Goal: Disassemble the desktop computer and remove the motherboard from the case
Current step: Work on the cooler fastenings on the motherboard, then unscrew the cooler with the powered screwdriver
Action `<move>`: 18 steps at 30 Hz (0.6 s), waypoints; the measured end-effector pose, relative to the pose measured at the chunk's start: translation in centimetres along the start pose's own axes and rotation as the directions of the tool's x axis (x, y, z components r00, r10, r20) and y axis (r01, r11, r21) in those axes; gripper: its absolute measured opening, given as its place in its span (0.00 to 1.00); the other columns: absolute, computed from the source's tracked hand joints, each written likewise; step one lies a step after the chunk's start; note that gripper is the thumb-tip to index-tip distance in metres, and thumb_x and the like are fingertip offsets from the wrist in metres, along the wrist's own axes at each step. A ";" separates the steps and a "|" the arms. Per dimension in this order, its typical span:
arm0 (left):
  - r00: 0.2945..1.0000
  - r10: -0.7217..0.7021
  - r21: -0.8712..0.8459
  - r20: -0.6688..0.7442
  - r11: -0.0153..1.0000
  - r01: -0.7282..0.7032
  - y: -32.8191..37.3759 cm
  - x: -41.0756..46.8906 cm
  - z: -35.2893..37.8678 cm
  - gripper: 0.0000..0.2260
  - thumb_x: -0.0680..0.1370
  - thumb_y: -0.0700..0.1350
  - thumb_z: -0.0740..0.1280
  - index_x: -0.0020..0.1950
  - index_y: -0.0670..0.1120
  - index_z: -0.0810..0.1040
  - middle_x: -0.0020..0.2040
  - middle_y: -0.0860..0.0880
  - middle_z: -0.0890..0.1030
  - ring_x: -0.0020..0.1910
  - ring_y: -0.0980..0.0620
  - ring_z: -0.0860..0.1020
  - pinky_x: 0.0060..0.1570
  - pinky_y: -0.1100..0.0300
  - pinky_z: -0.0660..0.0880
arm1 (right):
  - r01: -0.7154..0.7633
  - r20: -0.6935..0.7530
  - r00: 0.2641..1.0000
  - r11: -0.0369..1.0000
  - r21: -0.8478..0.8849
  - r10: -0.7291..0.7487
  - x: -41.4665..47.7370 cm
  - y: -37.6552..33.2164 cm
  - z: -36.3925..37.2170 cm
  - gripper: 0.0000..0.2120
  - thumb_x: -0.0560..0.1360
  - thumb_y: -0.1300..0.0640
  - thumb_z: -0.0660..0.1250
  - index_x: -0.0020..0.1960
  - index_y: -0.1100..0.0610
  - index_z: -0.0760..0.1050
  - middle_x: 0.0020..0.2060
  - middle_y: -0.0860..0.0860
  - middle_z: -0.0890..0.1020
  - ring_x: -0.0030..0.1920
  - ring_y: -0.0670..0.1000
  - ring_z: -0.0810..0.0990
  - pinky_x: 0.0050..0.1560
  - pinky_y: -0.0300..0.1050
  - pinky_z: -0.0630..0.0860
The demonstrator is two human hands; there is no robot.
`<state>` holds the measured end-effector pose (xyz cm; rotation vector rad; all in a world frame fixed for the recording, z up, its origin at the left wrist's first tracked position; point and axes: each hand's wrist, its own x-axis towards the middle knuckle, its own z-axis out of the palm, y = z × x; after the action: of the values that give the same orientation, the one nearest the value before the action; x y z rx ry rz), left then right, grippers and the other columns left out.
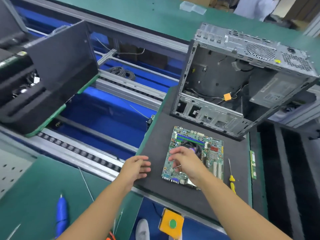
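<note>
Dark foam worktop holds our motherboard, with the case farther back. Our hands hover: left hand spread, right hand seemingly relaxed, empty.

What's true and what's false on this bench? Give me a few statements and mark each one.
1. The motherboard lies on the dark mat, outside the case. True.
2. The right hand grips the yellow-handled screwdriver. False: the screwdriver lies on the mat beside the board.
3. The case's side is closed. False: it is open and the inside shows.
4. The left hand holds nothing. True.
</note>
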<state>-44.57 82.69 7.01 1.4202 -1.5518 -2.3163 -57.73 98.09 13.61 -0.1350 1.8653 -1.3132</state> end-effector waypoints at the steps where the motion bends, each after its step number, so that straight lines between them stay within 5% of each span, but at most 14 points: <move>1: 1.000 -0.009 -0.019 -0.013 1.000 0.009 -0.5 -0.5 -0.1 0.11 0.81 0.37 0.59 0.55 0.45 0.81 0.46 0.45 0.86 0.42 0.48 0.84 0.40 0.56 0.79 | 0.004 0.062 0.998 1.000 -0.030 -0.002 -0.2 0.2 0.4 0.07 0.78 0.67 0.61 0.52 0.60 0.76 0.39 0.55 0.82 0.30 0.48 0.75 0.29 0.41 0.71; 5: 0.995 -0.034 -0.108 -0.089 0.994 0.024 -1.8 -1.9 -1.9 0.10 0.80 0.37 0.60 0.55 0.43 0.80 0.45 0.44 0.85 0.41 0.47 0.83 0.39 0.55 0.78 | 0.031 0.289 0.957 0.987 -0.158 0.016 -0.1 0.4 3.7 0.07 0.78 0.63 0.61 0.49 0.58 0.77 0.38 0.53 0.84 0.31 0.49 0.77 0.30 0.42 0.72; 13: 0.971 -0.043 -0.266 -0.236 0.964 -0.022 -3.0 -6.0 -6.5 0.09 0.81 0.36 0.60 0.54 0.39 0.79 0.39 0.45 0.82 0.37 0.45 0.81 0.35 0.56 0.74 | -0.008 0.420 0.904 0.985 -0.170 0.080 0.4 0.1 8.5 0.07 0.79 0.63 0.60 0.52 0.61 0.77 0.38 0.53 0.84 0.32 0.50 0.76 0.31 0.42 0.73; 18: 0.937 -0.093 -0.277 -0.337 0.961 -0.005 -4.6 -8.2 -7.9 0.09 0.81 0.36 0.60 0.55 0.40 0.79 0.43 0.44 0.82 0.39 0.45 0.81 0.39 0.55 0.75 | -0.053 0.472 0.870 0.980 -0.193 0.140 0.2 0.8 11.0 0.09 0.78 0.64 0.58 0.53 0.62 0.77 0.37 0.54 0.83 0.31 0.50 0.75 0.31 0.42 0.72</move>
<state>-32.35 83.01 8.36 1.6852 -1.0675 -2.0514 -50.17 90.29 11.69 -0.4192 1.5252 -0.9358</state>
